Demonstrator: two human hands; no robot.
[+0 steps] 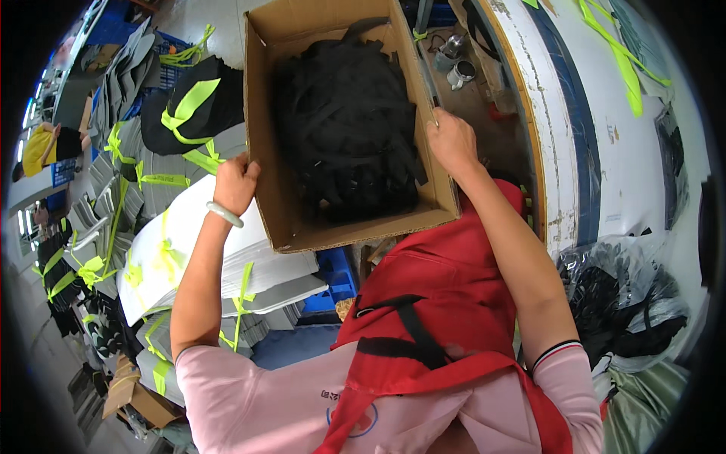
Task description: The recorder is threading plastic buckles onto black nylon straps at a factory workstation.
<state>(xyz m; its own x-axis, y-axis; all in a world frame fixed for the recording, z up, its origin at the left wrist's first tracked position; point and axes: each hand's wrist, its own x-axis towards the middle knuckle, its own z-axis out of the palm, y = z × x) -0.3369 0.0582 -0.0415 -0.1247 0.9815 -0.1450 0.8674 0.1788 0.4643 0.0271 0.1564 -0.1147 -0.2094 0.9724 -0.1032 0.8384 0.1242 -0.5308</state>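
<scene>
Between my hands is an open brown cardboard box (pixel 261 98), held up in front of my body. A tangled heap of black fabric strips (pixel 348 121) fills most of it. My left hand (pixel 236 184), with a pale bangle at its wrist, is closed on the box's left side wall. Across from it, my right hand (pixel 452 141) grips the right side wall near its upper edge. Both hands have their fingers curled, partly hidden by the cardboard.
Stacks of grey sheets (pixel 261 297) tied with neon-yellow strips stand at left, near a blue crate (pixel 330 278). A worn white table (pixel 563 136) runs along the right. Clear plastic bags with black pieces (pixel 624 303) lie lower right. A person in yellow (pixel 38 151) is far left.
</scene>
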